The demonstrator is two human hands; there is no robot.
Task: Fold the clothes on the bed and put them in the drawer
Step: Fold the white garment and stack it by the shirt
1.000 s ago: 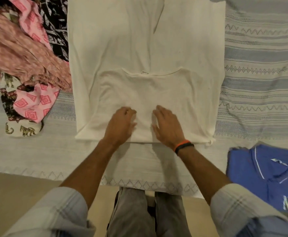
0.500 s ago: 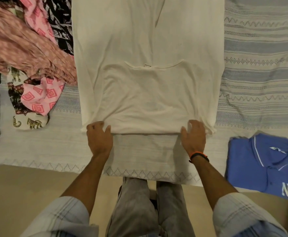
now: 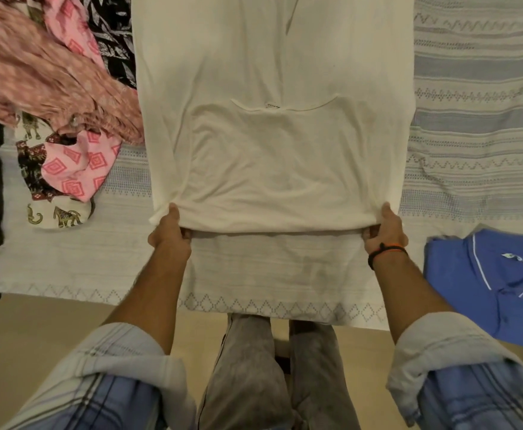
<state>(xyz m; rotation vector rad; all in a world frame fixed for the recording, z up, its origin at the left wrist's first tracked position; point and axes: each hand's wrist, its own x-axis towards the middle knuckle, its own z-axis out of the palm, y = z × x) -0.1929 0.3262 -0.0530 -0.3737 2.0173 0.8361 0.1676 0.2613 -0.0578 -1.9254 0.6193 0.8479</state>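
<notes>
On the left of the bed lies a loose heap of unfolded printed garments [image 3: 52, 97] in pink, black-and-white and elephant patterns. It sits on the pale woven bedspread with grey geometric bands [image 3: 477, 88] and touches the left edge of the work item.

The work item is a cream-white, thin knit T-shirt [image 3: 272, 162]. It lies flat at the centre of the bed, with its neckline part folded over the body and the fold line along the near edge.

The left hand [image 3: 168, 232] grips the near-left corner of that fold, thumb on top and fingers curled underneath. The right hand [image 3: 382, 231], with a black and orange wristband, pinches the near-right corner in the same way. The near edge is raised slightly off the bedspread between them.

Handling characteristics, as judged:
- Light and fully limp, so it has no stiffness of its own and will sag wherever it is unsupported.
- The layers are likely to slide apart, so grip both at once.
- Hold at the two corners of the fold and keep the edge taut to prevent creases.
- Not fragile.

On the right, well apart from the T-shirt, lies a folded blue polo shirt with white piping [image 3: 499, 280]. No drawer is in view.
</notes>
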